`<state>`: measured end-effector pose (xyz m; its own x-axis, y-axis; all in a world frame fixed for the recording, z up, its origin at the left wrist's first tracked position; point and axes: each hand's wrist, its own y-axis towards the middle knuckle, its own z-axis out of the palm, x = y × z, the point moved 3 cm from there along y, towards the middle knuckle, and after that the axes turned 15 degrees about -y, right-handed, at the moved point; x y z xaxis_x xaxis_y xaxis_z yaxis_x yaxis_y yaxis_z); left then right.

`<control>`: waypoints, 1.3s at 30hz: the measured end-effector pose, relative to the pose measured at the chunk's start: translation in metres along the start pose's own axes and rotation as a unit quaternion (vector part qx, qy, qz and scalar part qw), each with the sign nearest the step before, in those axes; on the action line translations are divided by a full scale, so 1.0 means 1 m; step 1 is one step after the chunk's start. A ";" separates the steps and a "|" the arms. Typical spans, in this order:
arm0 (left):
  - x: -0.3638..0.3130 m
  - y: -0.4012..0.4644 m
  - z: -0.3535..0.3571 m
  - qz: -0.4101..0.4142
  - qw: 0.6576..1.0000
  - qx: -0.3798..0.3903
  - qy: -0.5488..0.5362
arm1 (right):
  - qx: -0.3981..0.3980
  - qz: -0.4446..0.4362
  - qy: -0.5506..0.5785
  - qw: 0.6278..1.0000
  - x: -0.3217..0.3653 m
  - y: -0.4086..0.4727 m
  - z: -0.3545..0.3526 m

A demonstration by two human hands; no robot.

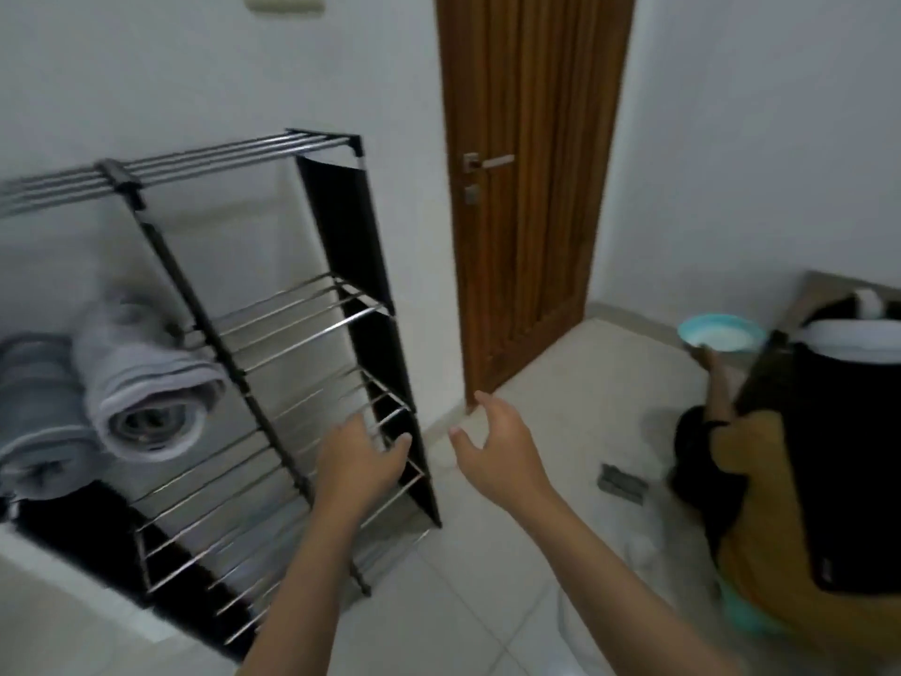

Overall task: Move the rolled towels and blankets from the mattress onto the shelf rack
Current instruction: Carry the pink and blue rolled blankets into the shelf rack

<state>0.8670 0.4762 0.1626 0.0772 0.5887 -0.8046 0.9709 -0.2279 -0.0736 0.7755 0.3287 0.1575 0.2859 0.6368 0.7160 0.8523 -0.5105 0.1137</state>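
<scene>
A metal shelf rack (312, 309) with black side panels stands against the white wall at the left. Two rolled grey towels lie on its left half: one light grey roll (146, 383) and a darker grey roll (39, 412) beside it at the frame's edge. My left hand (358, 461) is open, fingers spread, in front of the rack's lower right shelves. My right hand (492, 446) is open too, held in the air to the right of the rack, holding nothing. The mattress is not in view.
A closed wooden door (526, 187) stands right of the rack. A person in a yellow top (751, 485) crouches on the tiled floor at the right, next to a black bin with a white rim (848, 441) and a teal plate (721, 334). A small dark object (624, 483) lies on the floor.
</scene>
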 end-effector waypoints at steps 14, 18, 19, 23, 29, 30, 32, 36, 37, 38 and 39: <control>-0.199 -0.241 0.362 0.249 0.856 0.454 0.014 | -0.354 0.410 -0.001 0.841 -0.270 -0.238 -0.259; -0.234 -0.312 0.431 0.288 0.786 0.547 0.013 | -0.424 0.497 -0.002 0.757 -0.313 -0.300 -0.304; -0.242 -0.331 0.448 0.298 0.765 0.571 0.014 | -0.446 0.516 -0.006 0.731 -0.323 -0.318 -0.315; -0.265 -0.405 0.502 0.329 0.682 0.651 0.056 | -0.525 0.581 -0.008 0.622 -0.353 -0.383 -0.346; -0.267 -0.499 0.563 0.355 0.577 0.725 0.122 | -0.566 0.669 0.032 0.480 -0.390 -0.475 -0.353; -0.267 -0.514 0.571 0.356 0.567 0.731 0.129 | -0.563 0.683 0.045 0.463 -0.398 -0.489 -0.352; -0.265 -0.546 0.593 0.367 0.543 0.742 0.145 | -0.561 0.704 0.071 0.429 -0.416 -0.516 -0.355; -0.257 -0.611 0.646 0.394 0.513 0.741 0.179 | -0.535 0.742 0.127 0.383 -0.471 -0.562 -0.360; -0.257 -0.623 0.654 0.404 0.512 0.734 0.189 | -0.525 0.751 0.138 0.376 -0.484 -0.570 -0.360; -0.257 -0.634 0.662 0.417 0.511 0.726 0.194 | -0.517 0.758 0.148 0.369 -0.495 -0.576 -0.362; -0.253 -0.648 0.674 0.430 0.509 0.718 0.204 | -0.507 0.766 0.161 0.361 -0.509 -0.585 -0.363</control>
<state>0.0654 -0.0481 0.0169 0.6584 -0.1616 -0.7351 -0.6040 -0.6962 -0.3880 -0.0274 0.0936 -0.0230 -0.1235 -0.8589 0.4970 -0.8434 -0.1731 -0.5087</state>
